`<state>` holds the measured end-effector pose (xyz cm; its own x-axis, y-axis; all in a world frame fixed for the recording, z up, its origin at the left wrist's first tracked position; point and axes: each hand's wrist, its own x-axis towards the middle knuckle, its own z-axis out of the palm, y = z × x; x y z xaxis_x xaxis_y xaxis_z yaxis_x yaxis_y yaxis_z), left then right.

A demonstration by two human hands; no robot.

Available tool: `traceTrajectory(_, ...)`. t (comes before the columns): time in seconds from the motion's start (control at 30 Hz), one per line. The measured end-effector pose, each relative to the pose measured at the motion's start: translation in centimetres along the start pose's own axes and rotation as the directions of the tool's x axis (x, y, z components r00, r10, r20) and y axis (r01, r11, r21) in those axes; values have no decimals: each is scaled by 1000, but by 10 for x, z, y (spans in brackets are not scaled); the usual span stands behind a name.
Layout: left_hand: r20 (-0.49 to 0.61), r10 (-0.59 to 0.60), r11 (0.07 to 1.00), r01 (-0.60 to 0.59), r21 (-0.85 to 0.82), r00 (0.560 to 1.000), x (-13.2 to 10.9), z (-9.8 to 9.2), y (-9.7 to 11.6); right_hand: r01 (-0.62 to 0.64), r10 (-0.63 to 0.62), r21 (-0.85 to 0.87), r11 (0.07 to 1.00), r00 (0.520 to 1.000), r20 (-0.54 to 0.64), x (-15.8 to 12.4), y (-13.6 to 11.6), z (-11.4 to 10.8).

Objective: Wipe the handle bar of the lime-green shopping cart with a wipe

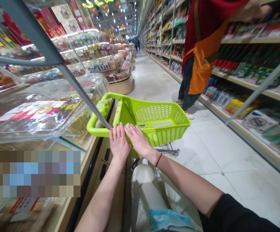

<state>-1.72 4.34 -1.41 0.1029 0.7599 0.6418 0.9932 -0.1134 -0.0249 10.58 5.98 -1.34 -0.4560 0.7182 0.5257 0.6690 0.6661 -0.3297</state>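
A lime-green plastic mesh shopping basket (159, 124) sits on a low wheeled cart frame (166, 151) in front of me, with its long handle (98, 120) curving out to the left. My left hand (119, 141) lies flat on the basket's near edge, fingers spread. My right hand (138, 139) rests beside it on the rim, with a red string around the wrist. A small pale item (128, 127) shows under the right fingertips, too hidden to name. Neither hand visibly grips anything.
A grey metal bar (82, 96) slants down to just left of my left hand. Lidded bulk-food display cases (33, 112) line the left side, and stocked shelves (251, 71) line the right. A person in a red and orange apron (203, 54) reaches toward those shelves.
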Motion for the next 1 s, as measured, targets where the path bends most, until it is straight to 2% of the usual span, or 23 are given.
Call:
traceTrajectory(0.23, 17, -3, 1000, 3, 5, 1000, 0, -3, 2, -91, 82, -130, 987, 994, -71, -24, 29, 6)
traceTrajectory(0.33, 18, -7, 1000, 8, -11, 1000, 0, -3, 3, -174, 166, -100, 980, 982, -84, -30, 34, 6)
traceTrajectory(0.43, 5, -12, 1000, 12, -12, 1000, 0, -2, 4, -243, 242, -21, 970, 969, -48, -24, 26, 2)
traceTrajectory(0.5, -4, -9, 1000, 9, -2, 1000, 1, -2, 5, -216, 216, 39, 976, 976, 9, -15, 15, -1)
traceTrajectory(0.57, -8, -3, 1000, 3, 6, 1000, 1, -3, 5, -141, 138, 81, 987, 989, 44, -5, 4, -4)
traceTrajectory(0.67, -4, 8, 1000, -8, 17, 1000, 1, -2, 3, -49, 48, 54, 997, 998, 31, 2, -2, -6)
traceTrajectory(0.83, 8, 10, 1000, -10, 17, 1000, 0, -1, 1, -83, 81, -70, 994, 996, -20, -12, 21, 1)
traceTrajectory(1.0, 10, 6, 1000, -6, 14, 1000, 0, 0, 4, -168, 162, -90, 982, 984, -68, -34, 46, 9)
